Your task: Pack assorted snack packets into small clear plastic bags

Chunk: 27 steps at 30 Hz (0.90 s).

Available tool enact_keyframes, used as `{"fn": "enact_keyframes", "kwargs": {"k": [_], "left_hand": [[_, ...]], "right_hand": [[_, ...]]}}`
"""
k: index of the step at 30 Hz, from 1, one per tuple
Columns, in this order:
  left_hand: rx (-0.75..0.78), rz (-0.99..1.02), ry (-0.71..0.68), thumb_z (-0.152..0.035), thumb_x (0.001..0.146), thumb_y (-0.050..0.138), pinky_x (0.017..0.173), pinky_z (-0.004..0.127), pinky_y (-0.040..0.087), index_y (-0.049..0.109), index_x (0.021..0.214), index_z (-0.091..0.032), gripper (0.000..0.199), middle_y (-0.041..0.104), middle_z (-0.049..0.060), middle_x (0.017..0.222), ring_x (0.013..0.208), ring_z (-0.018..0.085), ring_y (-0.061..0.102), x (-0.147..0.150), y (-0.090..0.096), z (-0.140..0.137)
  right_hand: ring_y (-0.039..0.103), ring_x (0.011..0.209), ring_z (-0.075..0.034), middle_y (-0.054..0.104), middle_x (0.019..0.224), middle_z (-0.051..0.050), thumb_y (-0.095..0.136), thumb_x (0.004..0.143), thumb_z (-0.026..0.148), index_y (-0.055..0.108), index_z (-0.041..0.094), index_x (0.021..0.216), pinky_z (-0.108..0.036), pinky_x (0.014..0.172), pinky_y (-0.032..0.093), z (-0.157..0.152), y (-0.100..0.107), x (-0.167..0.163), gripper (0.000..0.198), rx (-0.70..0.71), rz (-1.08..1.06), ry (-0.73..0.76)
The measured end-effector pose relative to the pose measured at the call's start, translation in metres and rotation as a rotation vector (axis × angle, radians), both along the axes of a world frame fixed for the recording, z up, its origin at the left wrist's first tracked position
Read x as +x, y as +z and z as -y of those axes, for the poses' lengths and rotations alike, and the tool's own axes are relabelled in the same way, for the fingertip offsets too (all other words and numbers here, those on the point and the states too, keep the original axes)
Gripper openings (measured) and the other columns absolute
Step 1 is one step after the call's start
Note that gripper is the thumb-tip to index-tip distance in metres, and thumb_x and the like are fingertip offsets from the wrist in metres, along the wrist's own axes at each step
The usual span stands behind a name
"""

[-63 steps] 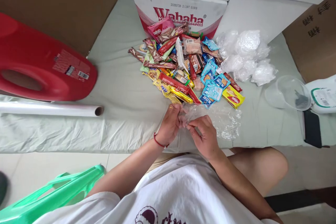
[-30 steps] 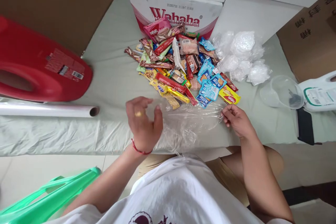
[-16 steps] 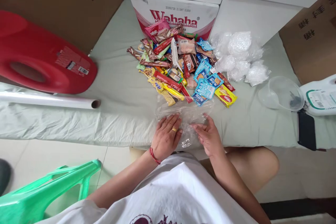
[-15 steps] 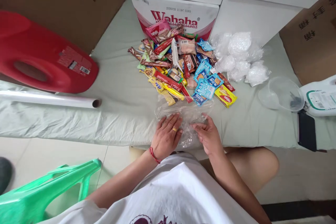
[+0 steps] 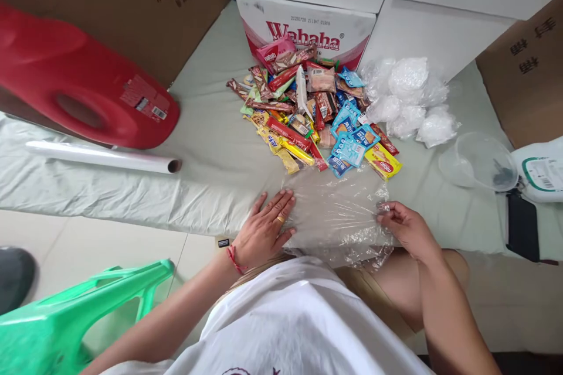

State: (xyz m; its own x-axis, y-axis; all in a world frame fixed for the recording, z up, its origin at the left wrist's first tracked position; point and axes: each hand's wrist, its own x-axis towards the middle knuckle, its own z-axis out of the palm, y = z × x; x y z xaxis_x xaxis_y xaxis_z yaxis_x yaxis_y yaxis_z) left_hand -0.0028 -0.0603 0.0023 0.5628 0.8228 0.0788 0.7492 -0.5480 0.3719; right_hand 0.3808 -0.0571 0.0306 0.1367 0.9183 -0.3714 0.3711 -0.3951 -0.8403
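Note:
A sheet of clear plastic film lies spread at the front of the cloth-covered surface, its lower part hanging over the edge by my lap. My left hand rests flat on the film's left side, fingers stretched out, with a ring and a red string bracelet. At the film's right edge my right hand pinches the plastic between thumb and fingers. Just beyond the film is a heap of wrapped snacks; a yellow packet and several blue packets lie nearest to it.
White crumpled plastic bundles sit right of the snacks. Further right are a clear tub, a white bottle and a black phone-like object. A film roll and red jug lie left. Boxes stand behind; a green stool is below.
My right hand has moved right, pulling the plastic film out wider and flatter. My left hand has shifted slightly left and lies flat. The whole view has shifted a little.

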Motion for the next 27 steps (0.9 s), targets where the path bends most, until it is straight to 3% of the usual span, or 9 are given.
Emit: {"fn": "enact_keyframes", "kwargs": {"k": [3, 5, 8, 11, 13, 17, 20, 23, 27], "left_hand": [[0.019, 0.082, -0.017, -0.041, 0.100, 0.055, 0.125, 0.055, 0.030, 0.049, 0.153, -0.018, 0.058, 0.051, 0.016, 0.159, 0.151, 0.033, 0.042, -0.008, 0.007, 0.001], [0.078, 0.184, 0.056, -0.032, 0.099, 0.057, 0.116, 0.052, 0.042, 0.065, 0.133, -0.019, 0.037, 0.064, 0.015, 0.145, 0.143, 0.033, 0.050, -0.006, 0.015, 0.001], [0.167, 0.353, 0.090, -0.019, 0.097, 0.056, 0.103, 0.044, 0.052, 0.072, 0.109, -0.020, 0.019, 0.075, 0.012, 0.116, 0.123, 0.029, 0.062, 0.008, 0.030, -0.006], [0.160, 0.387, -0.069, -0.019, 0.097, 0.055, 0.105, 0.044, 0.052, 0.071, 0.114, -0.019, 0.023, 0.075, 0.012, 0.117, 0.119, 0.027, 0.064, 0.031, 0.033, -0.031], [0.128, 0.276, -0.133, -0.021, 0.099, 0.052, 0.108, 0.048, 0.050, 0.072, 0.116, -0.015, 0.027, 0.073, 0.016, 0.123, 0.123, 0.030, 0.063, 0.046, 0.025, -0.054], [0.067, 0.047, -0.266, -0.018, 0.099, 0.050, 0.109, 0.051, 0.049, 0.070, 0.123, -0.009, 0.033, 0.069, 0.017, 0.135, 0.130, 0.032, 0.060, 0.061, 0.001, -0.090], [0.120, 0.026, -0.304, -0.019, 0.100, 0.050, 0.112, 0.049, 0.045, 0.064, 0.134, -0.009, 0.038, 0.064, 0.017, 0.143, 0.136, 0.031, 0.056, 0.063, -0.009, -0.094], [0.139, 0.041, -0.298, -0.019, 0.100, 0.051, 0.113, 0.049, 0.044, 0.068, 0.128, -0.010, 0.034, 0.068, 0.017, 0.137, 0.135, 0.031, 0.057, 0.062, -0.012, -0.091], [0.081, 0.067, -0.295, -0.020, 0.098, 0.053, 0.112, 0.051, 0.045, 0.071, 0.122, -0.012, 0.031, 0.074, 0.015, 0.124, 0.122, 0.031, 0.065, 0.060, -0.014, -0.092]], "right_hand": [[0.059, 0.065, -0.017, 0.070, 0.089, -0.004, 0.069, 0.085, 0.045, 0.071, 0.021, 0.110, -0.034, 0.066, 0.049, 0.010, 0.006, -0.014, 0.035, 0.232, 0.406, -0.080], [0.061, 0.072, -0.019, 0.071, 0.097, -0.007, 0.061, 0.094, 0.038, 0.071, 0.022, 0.110, -0.037, 0.073, 0.052, 0.016, 0.014, -0.042, 0.024, 0.447, 0.585, -0.118], [0.065, 0.094, -0.024, 0.073, 0.103, -0.008, 0.055, 0.100, 0.025, 0.069, 0.023, 0.116, -0.040, 0.086, 0.055, 0.018, 0.020, -0.103, 0.021, 0.645, 0.554, 0.138], [0.059, 0.122, -0.030, 0.069, 0.130, -0.012, 0.058, 0.097, 0.017, 0.066, 0.022, 0.129, -0.048, 0.104, 0.053, 0.015, 0.012, -0.151, 0.034, 0.599, 0.496, 0.474], [0.055, 0.131, -0.032, 0.063, 0.141, -0.013, 0.061, 0.093, 0.014, 0.067, 0.020, 0.130, -0.051, 0.110, 0.049, 0.013, 0.006, -0.160, 0.038, 0.513, 0.482, 0.574], [0.069, 0.104, -0.025, 0.075, 0.114, -0.009, 0.057, 0.099, 0.021, 0.074, 0.020, 0.110, -0.039, 0.093, 0.056, -0.007, 0.021, -0.137, 0.021, 0.357, 0.392, 0.524], [0.070, 0.091, -0.022, 0.075, 0.103, -0.007, 0.050, 0.103, 0.026, 0.072, 0.021, 0.110, -0.034, 0.082, 0.055, -0.046, 0.046, -0.134, 0.024, 0.369, 0.486, 0.402], [0.069, 0.103, -0.026, 0.072, 0.114, -0.010, 0.053, 0.102, 0.031, 0.070, 0.020, 0.117, -0.035, 0.086, 0.052, -0.092, 0.058, -0.164, 0.025, 0.394, 0.684, 0.506], [0.067, 0.110, -0.031, 0.066, 0.127, -0.016, 0.061, 0.098, 0.035, 0.065, 0.017, 0.127, -0.035, 0.080, 0.052, -0.134, 0.053, -0.216, 0.034, 0.262, 0.932, 0.652]]}}
